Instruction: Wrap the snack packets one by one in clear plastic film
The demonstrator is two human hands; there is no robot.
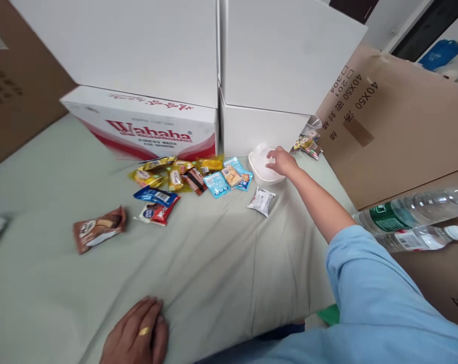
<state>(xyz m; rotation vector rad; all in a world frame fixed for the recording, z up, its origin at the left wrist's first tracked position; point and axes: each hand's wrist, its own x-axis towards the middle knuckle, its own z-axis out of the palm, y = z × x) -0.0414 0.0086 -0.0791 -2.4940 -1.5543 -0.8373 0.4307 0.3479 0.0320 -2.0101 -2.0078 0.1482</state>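
Observation:
My right hand (284, 162) reaches over the right rim of a white bowl (265, 177), its fingers curved and apart above the inside. No held thing shows in those fingers. The bowl stands against a white box, and its contents are a pale blur. Just in front of it lies a small silver-grey packet (262, 201). To its left are light-blue packets (217, 184) and a cracker packet (231, 176). My left hand (136, 333) lies palm down on the pale green sheet (198, 283), fingers stretched out, with a gold ring, touching no packet.
Yellow-wrapped snacks (149, 178), a blue packet (155, 195), a red-and-white packet (158, 213) and a brown packet (100, 229) lie leftward. A Wahaha carton (145, 126) stands behind. Plastic bottles (422, 207) and a cardboard box (396, 126) are at right.

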